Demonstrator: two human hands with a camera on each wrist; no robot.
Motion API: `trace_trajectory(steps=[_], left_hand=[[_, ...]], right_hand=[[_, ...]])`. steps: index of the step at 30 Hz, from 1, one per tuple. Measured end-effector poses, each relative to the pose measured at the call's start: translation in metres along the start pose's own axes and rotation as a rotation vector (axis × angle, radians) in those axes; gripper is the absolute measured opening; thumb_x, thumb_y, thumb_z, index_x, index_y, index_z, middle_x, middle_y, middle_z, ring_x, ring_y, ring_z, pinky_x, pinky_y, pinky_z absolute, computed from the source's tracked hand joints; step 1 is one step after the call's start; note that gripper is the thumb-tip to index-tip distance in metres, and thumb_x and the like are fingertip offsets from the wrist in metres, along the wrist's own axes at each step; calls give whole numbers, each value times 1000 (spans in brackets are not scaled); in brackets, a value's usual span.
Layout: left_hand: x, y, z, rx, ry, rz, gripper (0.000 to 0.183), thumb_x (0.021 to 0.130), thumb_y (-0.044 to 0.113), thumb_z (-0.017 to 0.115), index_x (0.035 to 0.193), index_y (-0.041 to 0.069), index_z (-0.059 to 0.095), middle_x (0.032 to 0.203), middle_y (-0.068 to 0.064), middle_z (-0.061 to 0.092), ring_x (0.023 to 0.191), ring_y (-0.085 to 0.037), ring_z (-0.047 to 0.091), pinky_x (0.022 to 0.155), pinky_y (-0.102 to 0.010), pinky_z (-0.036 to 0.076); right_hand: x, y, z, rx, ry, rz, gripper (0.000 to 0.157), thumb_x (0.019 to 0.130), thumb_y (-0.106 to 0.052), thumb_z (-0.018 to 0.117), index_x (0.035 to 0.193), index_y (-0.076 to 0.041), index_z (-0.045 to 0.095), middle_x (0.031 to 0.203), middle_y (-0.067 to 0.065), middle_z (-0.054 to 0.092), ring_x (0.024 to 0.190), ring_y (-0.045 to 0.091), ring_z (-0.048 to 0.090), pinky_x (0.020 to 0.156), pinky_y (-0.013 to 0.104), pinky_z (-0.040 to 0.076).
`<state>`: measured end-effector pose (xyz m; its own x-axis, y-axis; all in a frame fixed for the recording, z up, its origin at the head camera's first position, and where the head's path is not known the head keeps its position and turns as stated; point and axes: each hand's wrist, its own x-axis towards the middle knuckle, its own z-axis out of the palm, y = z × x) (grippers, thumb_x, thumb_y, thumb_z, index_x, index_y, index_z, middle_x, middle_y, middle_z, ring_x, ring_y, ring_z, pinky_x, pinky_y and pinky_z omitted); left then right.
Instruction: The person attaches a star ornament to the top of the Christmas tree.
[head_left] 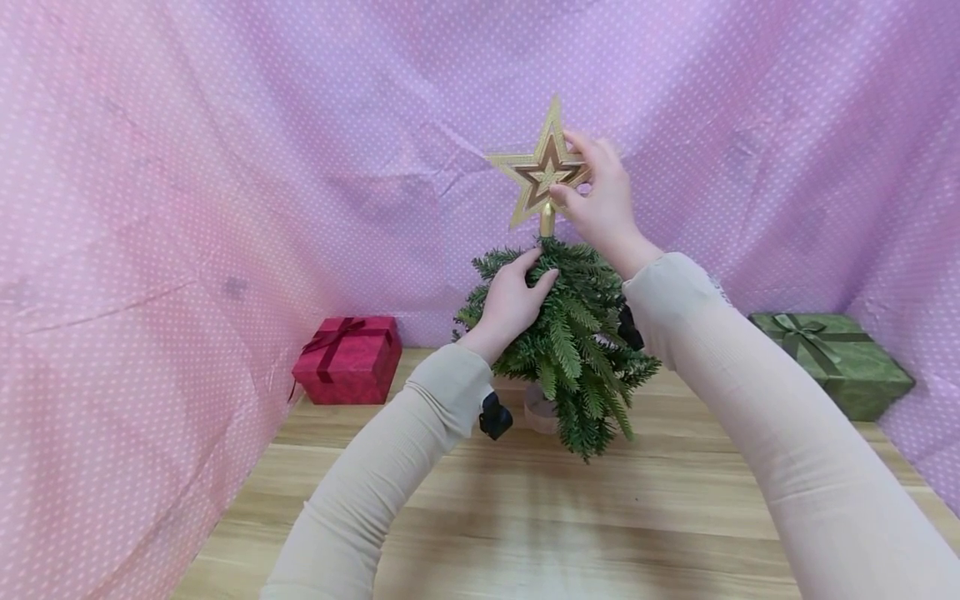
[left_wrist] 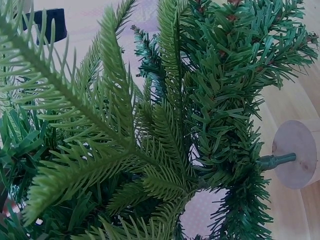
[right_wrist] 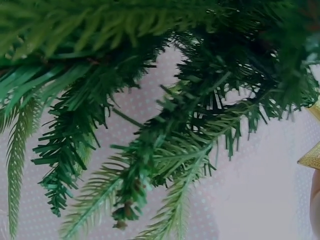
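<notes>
My right hand [head_left: 603, 196] pinches a gold glittery star tree topper [head_left: 528, 158] by its right side, thumb in front. The star's gold socket [head_left: 547, 221] stands upright at the very tip of a small artificial Christmas tree [head_left: 577, 333]. Just below that tip, my left hand [head_left: 513, 302] grips the tree's upper branches, its fingertips partly hidden among the needles. Green needled branches [left_wrist: 215, 100] fill the left wrist view. In the right wrist view, points of the star [right_wrist: 312, 156] show at the right edge beside a fingertip.
A round wooden base [head_left: 542, 408] carries the tree on the wood-grain table [head_left: 570, 533]. To the left sits a red gift box [head_left: 360, 362] with a dark ribbon; a green gift box [head_left: 862, 367] is at the right. Pink dotted cloth [head_left: 360, 167] hangs behind and at both sides.
</notes>
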<state>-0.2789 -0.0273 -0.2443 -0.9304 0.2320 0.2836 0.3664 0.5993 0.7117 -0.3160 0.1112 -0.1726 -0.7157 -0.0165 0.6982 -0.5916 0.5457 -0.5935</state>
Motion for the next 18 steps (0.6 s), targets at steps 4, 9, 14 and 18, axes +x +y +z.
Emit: trace_trajectory(steps=[4, 9, 14, 18], left_hand=[[1, -1, 0, -6, -4, -6, 53, 99, 34, 49, 147, 16, 37, 145, -7, 46, 132, -20, 45, 107, -38, 38], [2, -1, 1, -8, -5, -9, 52, 99, 35, 49, 146, 16, 38, 144, -8, 47, 129, -20, 47, 105, -38, 40], [2, -1, 1, -8, -10, -10, 52, 99, 35, 49, 147, 16, 37, 144, -7, 47, 128, -20, 48, 105, -38, 40], [2, -1, 1, -2, -13, -9, 52, 99, 35, 49, 147, 15, 37, 144, -8, 47, 124, -20, 51, 103, -38, 42]], right_hand=[[-2, 4, 2, -21, -33, -6, 62, 86, -3, 67, 142, -12, 44, 125, 14, 51, 109, 25, 53, 97, 32, 45], [-3, 8, 2, 0, -31, 3, 62, 86, -2, 67, 142, -12, 43, 127, 14, 51, 112, 24, 51, 98, 32, 45], [-2, 9, 2, -13, -42, -19, 63, 85, 0, 67, 142, -10, 44, 127, 14, 51, 111, 25, 52, 97, 32, 46], [-2, 10, 3, -30, -52, -62, 62, 84, 2, 67, 141, -8, 45, 124, 16, 52, 107, 27, 55, 96, 31, 47]])
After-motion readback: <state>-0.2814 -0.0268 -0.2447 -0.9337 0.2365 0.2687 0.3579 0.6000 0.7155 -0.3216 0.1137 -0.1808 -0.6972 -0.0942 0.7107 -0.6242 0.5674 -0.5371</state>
